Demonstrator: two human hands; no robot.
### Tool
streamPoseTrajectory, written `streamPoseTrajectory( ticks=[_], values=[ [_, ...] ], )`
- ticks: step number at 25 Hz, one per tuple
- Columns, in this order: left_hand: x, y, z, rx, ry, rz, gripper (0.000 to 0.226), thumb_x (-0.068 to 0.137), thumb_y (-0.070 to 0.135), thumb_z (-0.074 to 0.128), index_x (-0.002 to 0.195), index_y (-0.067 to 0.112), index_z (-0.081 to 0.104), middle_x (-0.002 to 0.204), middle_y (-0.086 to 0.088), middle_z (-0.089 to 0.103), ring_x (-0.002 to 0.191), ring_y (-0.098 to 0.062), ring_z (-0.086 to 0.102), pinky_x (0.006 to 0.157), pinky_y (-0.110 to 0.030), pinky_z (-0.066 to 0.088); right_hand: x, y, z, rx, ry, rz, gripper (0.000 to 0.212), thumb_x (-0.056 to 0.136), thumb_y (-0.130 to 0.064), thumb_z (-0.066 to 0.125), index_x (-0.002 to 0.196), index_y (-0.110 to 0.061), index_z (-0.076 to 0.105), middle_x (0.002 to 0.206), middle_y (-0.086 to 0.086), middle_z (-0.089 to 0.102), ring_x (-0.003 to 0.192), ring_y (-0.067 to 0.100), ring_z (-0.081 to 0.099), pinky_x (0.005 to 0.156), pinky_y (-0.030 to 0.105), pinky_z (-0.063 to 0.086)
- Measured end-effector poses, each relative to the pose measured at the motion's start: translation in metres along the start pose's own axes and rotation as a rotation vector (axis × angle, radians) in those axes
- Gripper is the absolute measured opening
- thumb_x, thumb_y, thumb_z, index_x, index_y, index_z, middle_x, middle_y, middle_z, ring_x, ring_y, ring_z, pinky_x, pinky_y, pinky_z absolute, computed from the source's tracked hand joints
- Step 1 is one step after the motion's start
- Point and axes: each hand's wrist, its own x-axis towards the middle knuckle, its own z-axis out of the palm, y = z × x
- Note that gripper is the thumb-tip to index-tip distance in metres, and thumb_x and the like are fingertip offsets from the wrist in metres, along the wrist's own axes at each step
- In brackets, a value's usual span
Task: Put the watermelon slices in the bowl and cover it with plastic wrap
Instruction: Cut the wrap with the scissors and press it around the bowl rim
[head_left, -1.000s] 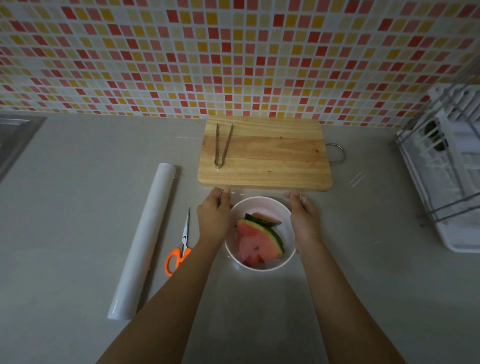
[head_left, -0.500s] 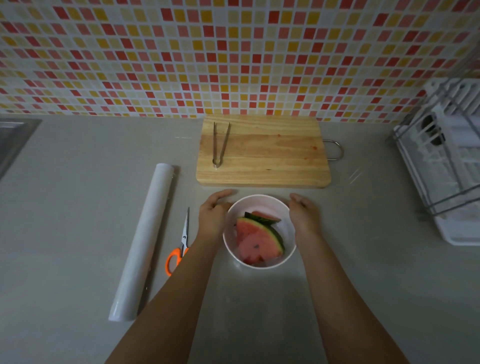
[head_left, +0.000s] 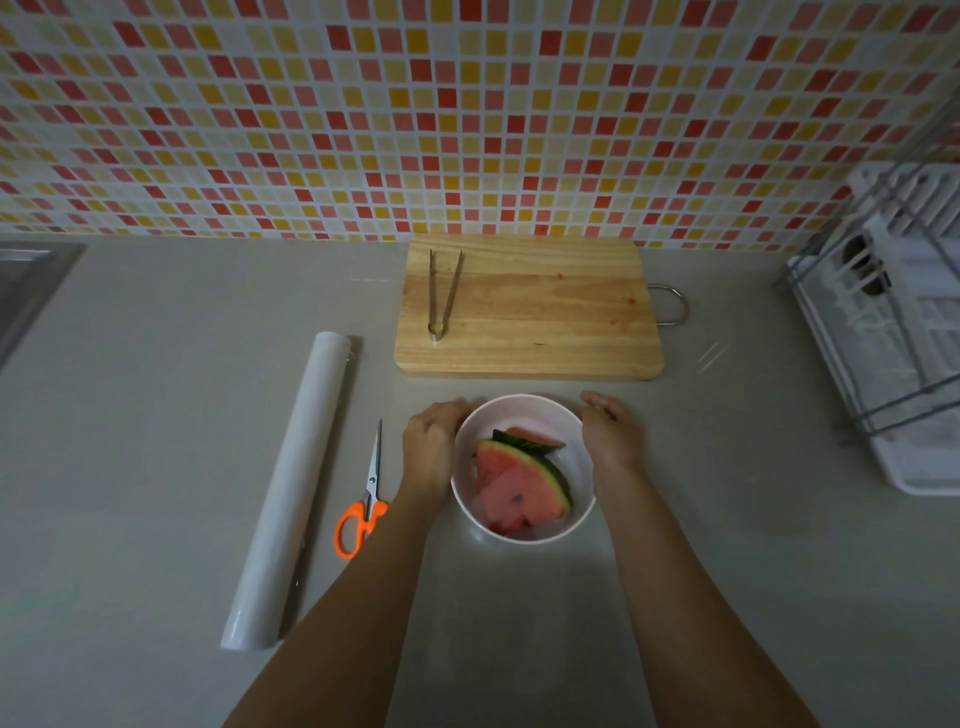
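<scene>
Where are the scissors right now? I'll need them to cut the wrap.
In the head view, the scissors lie on the counter left of the bowl, between the plastic wrap roll and the left hand.

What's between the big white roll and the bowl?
The orange-handled scissors and the left hand lie between the roll and the bowl, seen in the head view.

Both hands flank the bowl (head_left: 522, 410) of watermelon slices (head_left: 519, 491) (film seemingly stretched over).

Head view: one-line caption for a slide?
Both hands, left and right, flank the bowl of watermelon slices.
</scene>
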Motion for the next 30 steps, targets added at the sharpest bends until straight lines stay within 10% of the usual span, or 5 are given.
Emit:
streamPoseTrajectory(
  ticks=[4, 9, 17, 22, 30],
  values=[
    [0.004, -0.006, -0.007, 0.131, -0.045, 0.06, 0.018, 0.092, 0.018, 0.058, 0.083, 0.022, 0.072, 0.095, -0.008, 0.071, 0.093, -0.025, 0.065, 0.093, -0.045, 0.051, 0.001, 0.002, -0.001, 0.008, -0.021, -0.006, 0.034, 0.083, -0.007, 0.048, 0.11, -0.018, 0.066, 0.102, -0.002, 0.061, 0.092, 0.018, 0.059, 0.087, 0.031, 0.049],
    [0.0, -0.014, -0.009, 0.67, 0.16, 0.451, 0.023, 0.097, 0.009, 0.051, 0.101, 0.005, 0.073, 0.099, -0.014, 0.07, 0.095, -0.027, 0.062, 0.071, -0.014, 0.033, -0.002, 0.002, 0.0, -0.008, -0.011, -0.065, 0.032, 0.081, -0.007, 0.05, 0.107, -0.016, 0.067, 0.101, -0.001, 0.063, 0.089, 0.016, 0.058, 0.08, 0.028, 0.045],
    [-0.025, -0.005, 0.004, -0.249, -0.199, 0.035, 0.053, 0.106, 0.035, 0.014, 0.121, 0.015, 0.061, 0.111, -0.002, 0.068, 0.1, -0.011, 0.065, 0.087, -0.025, 0.053, -0.001, 0.002, -0.002, 0.02, -0.047, -0.063, 0.027, 0.084, -0.011, 0.052, 0.106, -0.017, 0.066, 0.099, -0.002, 0.062, 0.085, 0.014, 0.058, 0.076, 0.027, 0.044],
    [-0.021, -0.005, 0.006, -0.175, -0.199, -0.113, 0.066, 0.103, 0.049, 0.013, 0.094, 0.021, 0.072, 0.081, -0.005, 0.077, 0.08, -0.017, 0.074, 0.064, -0.026, 0.06, 0.001, 0.003, -0.002, 0.01, -0.063, -0.057, 0.028, 0.086, -0.011, 0.05, 0.109, -0.017, 0.065, 0.097, -0.004, 0.06, 0.074, 0.004, 0.054, 0.063, 0.023, 0.04],
    [-0.019, -0.001, 0.004, 0.378, -0.065, -0.032, 0.077, 0.099, 0.056, 0.009, 0.108, 0.006, 0.066, 0.11, -0.011, 0.066, 0.102, -0.023, 0.061, 0.095, -0.034, 0.044, -0.001, -0.007, -0.003, 0.02, -0.069, 0.039, 0.033, 0.087, -0.006, 0.049, 0.117, -0.009, 0.063, 0.114, 0.009, 0.064, 0.096, 0.024, 0.058, 0.074, 0.023, 0.042]
  ],
)
